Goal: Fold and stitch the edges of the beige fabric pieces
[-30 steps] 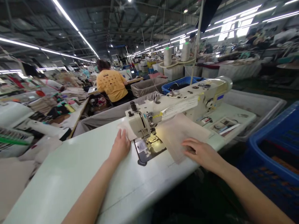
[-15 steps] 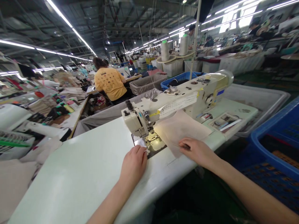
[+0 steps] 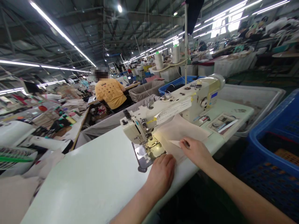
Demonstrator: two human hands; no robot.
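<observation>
The right hand [image 3: 195,151] is pinching the cloth [image 3: 184,128], fingers drawn together — the left hand [image 3: 163,170] is resting on the worktop [image 3: 93,174] nearby, fingers bent, their hold unclear.

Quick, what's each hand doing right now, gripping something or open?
Left hand: palm down by the pale cloth; whether it grips anything is hidden.
Right hand: closed, pinching a fold of the pale cloth.
</observation>
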